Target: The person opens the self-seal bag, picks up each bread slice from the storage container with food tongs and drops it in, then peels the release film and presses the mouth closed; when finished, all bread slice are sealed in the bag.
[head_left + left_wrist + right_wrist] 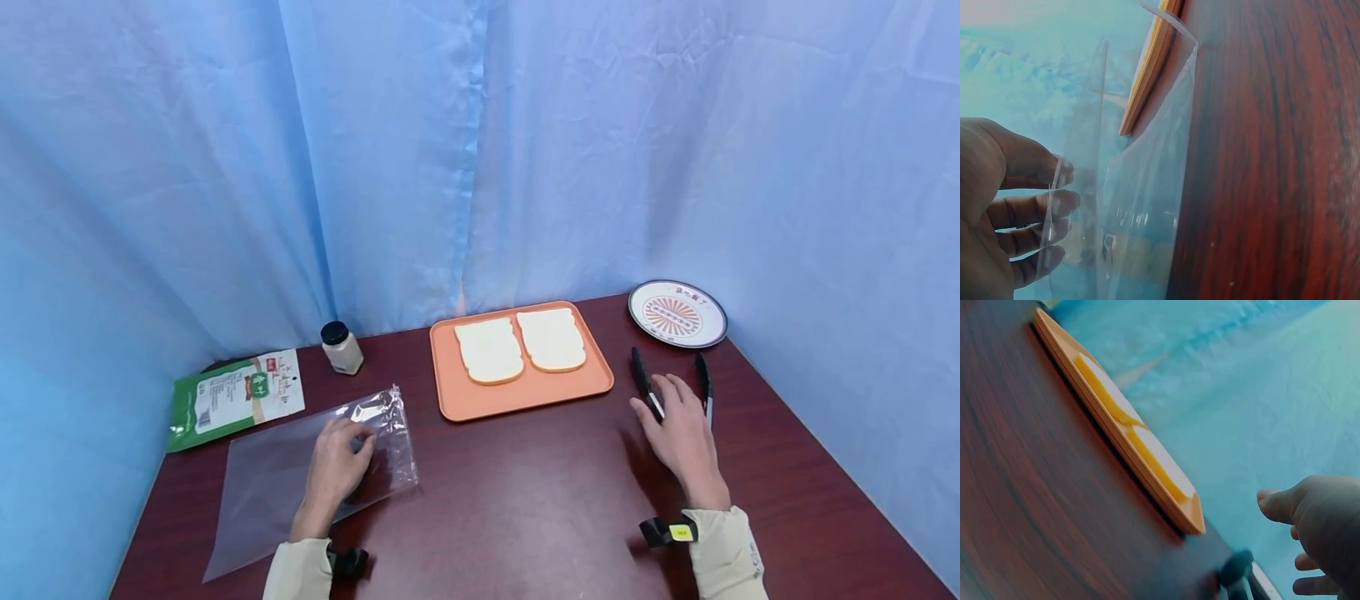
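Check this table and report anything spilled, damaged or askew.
Nothing looks spilled or damaged; both white bread slices lie on the orange rectangular tray. Only the clear rectangular plastic bag looks slightly untidy, wrinkled along its right end in the head view.

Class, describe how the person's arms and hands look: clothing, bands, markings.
Left hand and right hand are bare, with pale cream sleeves behind. Each wrist has a black band; the right one carries a yellow label. Small dark marks run along the right sleeve.
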### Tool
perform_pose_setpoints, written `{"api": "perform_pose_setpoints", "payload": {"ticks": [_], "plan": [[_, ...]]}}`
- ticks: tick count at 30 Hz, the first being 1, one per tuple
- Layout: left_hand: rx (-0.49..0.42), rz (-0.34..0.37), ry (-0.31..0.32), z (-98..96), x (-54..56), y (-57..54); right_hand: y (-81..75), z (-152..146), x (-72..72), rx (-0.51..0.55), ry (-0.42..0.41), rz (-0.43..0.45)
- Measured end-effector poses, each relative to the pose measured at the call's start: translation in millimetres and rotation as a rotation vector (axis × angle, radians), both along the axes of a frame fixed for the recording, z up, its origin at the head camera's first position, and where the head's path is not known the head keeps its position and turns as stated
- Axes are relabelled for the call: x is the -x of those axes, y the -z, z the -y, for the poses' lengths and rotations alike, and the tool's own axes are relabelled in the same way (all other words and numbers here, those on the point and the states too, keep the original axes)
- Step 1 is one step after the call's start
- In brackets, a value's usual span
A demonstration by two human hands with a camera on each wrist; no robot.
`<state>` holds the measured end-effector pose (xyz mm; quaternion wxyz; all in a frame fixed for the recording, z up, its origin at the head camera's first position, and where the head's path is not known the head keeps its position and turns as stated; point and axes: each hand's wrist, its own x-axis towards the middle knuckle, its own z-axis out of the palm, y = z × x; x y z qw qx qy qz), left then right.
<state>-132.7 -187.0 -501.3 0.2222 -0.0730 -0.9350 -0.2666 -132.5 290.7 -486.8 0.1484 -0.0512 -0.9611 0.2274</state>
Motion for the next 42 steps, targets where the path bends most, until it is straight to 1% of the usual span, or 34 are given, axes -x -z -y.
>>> {"api": "perform_pose_setpoints", "payload": {"ticks": [4,9,16,25,29,36,42], "plan": [[-0.002,-0.012,0.004,0.7,1.1,1.0,3.9,-14,-0.5,0.014,0.059,0.039],[-0.004,-0.009,0.004,1.2,1.5,1.8,10.9,-25,-1.0,0.043,0.127,0.096],[-0.013,-0.026,0.005,1.9,0.7,2.9,20.3,-34,-2.0,0.058,0.176,0.126],[-0.025,-0.014,-0.010,4.0,0.6,4.3,27.2,-35,-1.3,0.047,0.248,0.224],[-0.028,-0.009,-0.008,3.6,1.2,4.2,31.0,-34,-1.3,0.034,0.272,0.227],[-0.021,-0.041,0.000,2.9,1.1,5.8,35.6,-33,-1.9,-0.008,0.285,0.241],[-0.023,-0.022,-0.007,2.6,1.0,5.6,36.0,-32,-2.8,-0.040,0.318,0.280]]}}
